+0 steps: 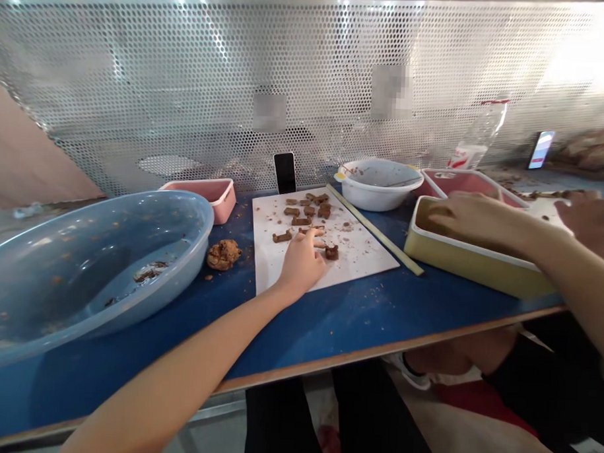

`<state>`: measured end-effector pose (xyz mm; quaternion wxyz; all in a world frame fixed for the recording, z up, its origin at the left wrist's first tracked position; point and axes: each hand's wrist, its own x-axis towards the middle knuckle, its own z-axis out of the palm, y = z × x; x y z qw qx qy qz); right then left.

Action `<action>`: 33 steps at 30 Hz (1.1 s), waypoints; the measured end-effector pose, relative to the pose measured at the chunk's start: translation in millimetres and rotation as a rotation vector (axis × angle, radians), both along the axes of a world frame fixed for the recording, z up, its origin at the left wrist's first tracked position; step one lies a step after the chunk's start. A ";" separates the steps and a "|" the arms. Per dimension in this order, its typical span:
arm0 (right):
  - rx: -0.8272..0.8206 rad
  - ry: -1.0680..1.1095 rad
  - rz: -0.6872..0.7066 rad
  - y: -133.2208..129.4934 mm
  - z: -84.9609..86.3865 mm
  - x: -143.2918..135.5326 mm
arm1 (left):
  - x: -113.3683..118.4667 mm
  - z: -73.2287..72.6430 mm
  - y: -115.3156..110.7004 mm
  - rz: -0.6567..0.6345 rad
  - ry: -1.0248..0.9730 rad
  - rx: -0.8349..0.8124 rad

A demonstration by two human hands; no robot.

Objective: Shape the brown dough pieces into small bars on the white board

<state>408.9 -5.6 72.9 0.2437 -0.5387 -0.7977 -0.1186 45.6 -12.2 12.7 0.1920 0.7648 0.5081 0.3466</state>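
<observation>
My left hand (305, 261) reaches over a white board (275, 276) with its fingers stretched out and slightly apart. Its fingertips are at a small brown clay-like piece (304, 231), partly hidden by them; whether they touch it I cannot tell. Just right of the fingertips lies a darker brown lump (331, 252). Several bone-shaped brown pieces (301, 221) and loose crumbs cover the far half of the board. Left of the board a rough ball of brown clay (224, 255) rests on the blue table (219, 323). My right hand is out of sight.
At left stands a big blue basin (181, 275) beside a pink box (223, 204). A yellowish stick (376, 232) lies along the board's right edge. Beyond are a white bowl (377, 196) and a phone (285, 172). A co-worker's hand (463, 215) is over a yellow-green bin (469, 269).
</observation>
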 end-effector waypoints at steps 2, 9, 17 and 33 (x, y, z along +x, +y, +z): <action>-0.027 -0.009 0.089 8.8 -0.7 -24.5 | -0.1 0.1 0.2 0.004 -0.005 -0.013; -0.190 -0.067 0.471 58.9 -14.1 -101.6 | -1.9 -3.9 3.9 -0.016 -0.062 -0.083; -0.226 -0.043 0.626 62.8 -47.8 -106.2 | -0.3 -0.8 2.5 -0.016 0.005 -0.032; -0.111 -0.134 0.693 65.9 -59.3 -110.8 | 0.7 -1.1 3.7 -0.045 0.035 -0.018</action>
